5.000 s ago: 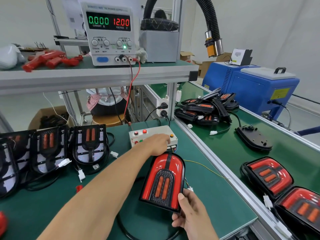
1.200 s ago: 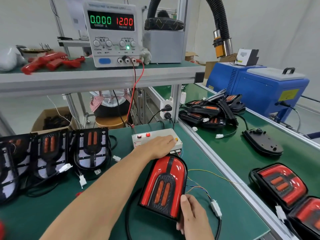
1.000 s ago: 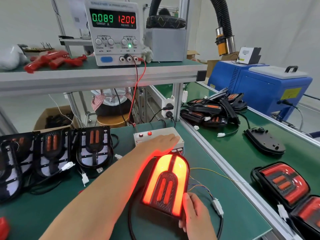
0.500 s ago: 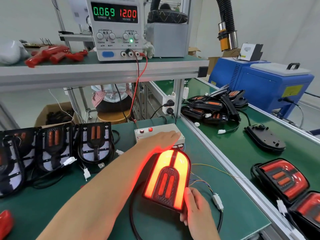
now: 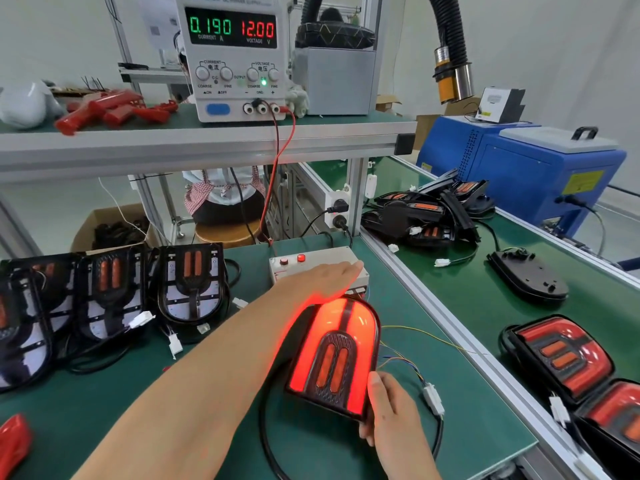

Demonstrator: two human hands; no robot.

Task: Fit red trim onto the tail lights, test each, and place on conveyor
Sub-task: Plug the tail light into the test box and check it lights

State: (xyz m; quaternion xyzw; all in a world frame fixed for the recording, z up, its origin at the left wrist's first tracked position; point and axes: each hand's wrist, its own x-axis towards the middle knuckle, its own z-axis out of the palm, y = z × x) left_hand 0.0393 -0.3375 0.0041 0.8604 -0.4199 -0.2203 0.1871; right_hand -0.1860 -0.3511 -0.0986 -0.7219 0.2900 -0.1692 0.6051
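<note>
Tail light lies on the green bench, long axis running away from me, rounded end toward the switch box. It glows red. My right hand grips its near corner; my left hand rests flat on the box.

Bare green mat lies open at the near left, between the row of untrimmed housings and the bench edge; a black cable loops across the mat beside the lit tail light; loose wires and a white connector clutter its right side (just short of the aluminium rail); the conveyor shows clear belt mid-way, seemingly, between piled lamps and two finished lamps.
</note>
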